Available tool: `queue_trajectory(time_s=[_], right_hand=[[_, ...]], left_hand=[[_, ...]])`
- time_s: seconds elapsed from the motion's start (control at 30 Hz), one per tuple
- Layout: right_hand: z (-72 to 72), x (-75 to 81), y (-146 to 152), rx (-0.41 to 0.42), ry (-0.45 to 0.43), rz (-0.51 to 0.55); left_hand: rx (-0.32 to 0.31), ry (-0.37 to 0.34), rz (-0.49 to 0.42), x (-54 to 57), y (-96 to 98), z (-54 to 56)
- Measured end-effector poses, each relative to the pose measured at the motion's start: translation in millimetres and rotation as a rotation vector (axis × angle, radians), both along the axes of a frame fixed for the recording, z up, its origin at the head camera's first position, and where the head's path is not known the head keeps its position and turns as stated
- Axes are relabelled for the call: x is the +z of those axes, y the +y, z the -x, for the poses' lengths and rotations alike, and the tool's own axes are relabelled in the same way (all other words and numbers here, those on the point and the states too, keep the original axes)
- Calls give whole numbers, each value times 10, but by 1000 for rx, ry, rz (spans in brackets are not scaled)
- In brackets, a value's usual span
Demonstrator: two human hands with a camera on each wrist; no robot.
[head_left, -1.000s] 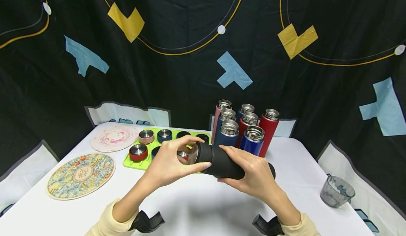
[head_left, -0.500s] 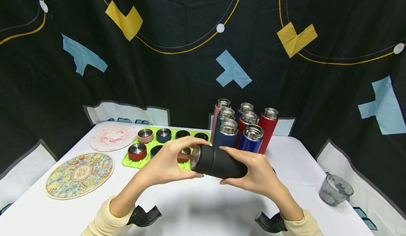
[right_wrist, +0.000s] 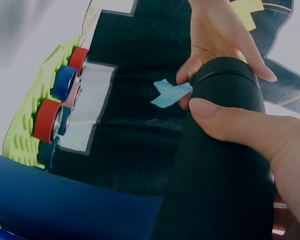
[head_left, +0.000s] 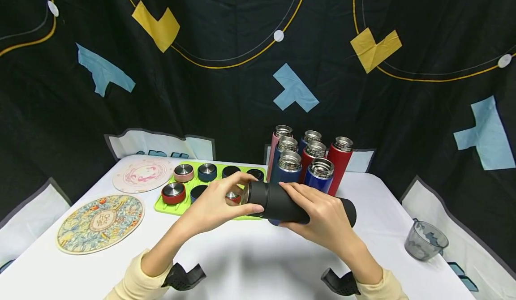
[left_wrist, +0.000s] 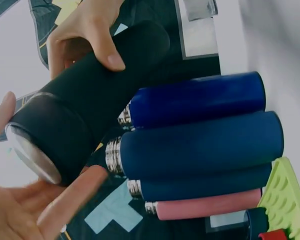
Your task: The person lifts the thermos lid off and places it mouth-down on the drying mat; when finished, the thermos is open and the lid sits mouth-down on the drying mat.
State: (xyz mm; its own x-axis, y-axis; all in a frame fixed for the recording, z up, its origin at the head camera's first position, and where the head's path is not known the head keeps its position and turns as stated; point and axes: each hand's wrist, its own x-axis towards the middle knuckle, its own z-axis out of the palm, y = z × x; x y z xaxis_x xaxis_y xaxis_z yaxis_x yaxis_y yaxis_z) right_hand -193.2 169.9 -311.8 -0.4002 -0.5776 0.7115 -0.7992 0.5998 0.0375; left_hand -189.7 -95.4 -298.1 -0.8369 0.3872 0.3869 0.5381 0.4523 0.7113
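A black thermos bottle (head_left: 282, 203) is held up over the table, lying nearly sideways with its lid end to the left. My right hand (head_left: 322, 210) grips its body, thumb below and fingers over the top in the head view. My left hand (head_left: 217, 197) is curled about the black lid (head_left: 258, 197), thumb and forefinger on opposite sides of its rim. The lid sits on the bottle, and its silvery top (left_wrist: 35, 155) shows in the left wrist view. In the right wrist view the right thumb (right_wrist: 205, 107) presses just below the lid seam.
Several lidless thermos bottles (head_left: 290, 163) stand upright behind the hands. A green tray (head_left: 163, 206) holds several lids, one of them red (head_left: 174, 193). Two round mats, one patterned (head_left: 101, 224) and one pink (head_left: 143, 174), lie at left; a clear grey cup (head_left: 426, 240) stands at the right edge.
The black thermos bottle tilted toward the viewer, then swung back more side-on, its base showing again at right. The left hand shifts slightly around the lid.
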Motion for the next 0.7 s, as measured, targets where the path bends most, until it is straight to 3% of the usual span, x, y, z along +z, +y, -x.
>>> queue_trajectory(time_s=[0.13,0.27,0.37,0.53,0.6,0.7], right_hand=[[17,1,34,40,-143,31],[35,7,78,96,-298,82],[37,9,83,91,-290,76],[13,14,54,14,-134,19],[5,18,48,-1,-108,11],[4,23,54,4,-130,14]], left_hand=[[-175,191,3,-3,-42,19],[-266,293,0,-11,-52,36],[-230,258,-29,-19,-34,37],[-79,110,-40,-7,-9,14],[-71,82,-25,-2,-5,14],[-131,120,-3,-15,-10,27]])
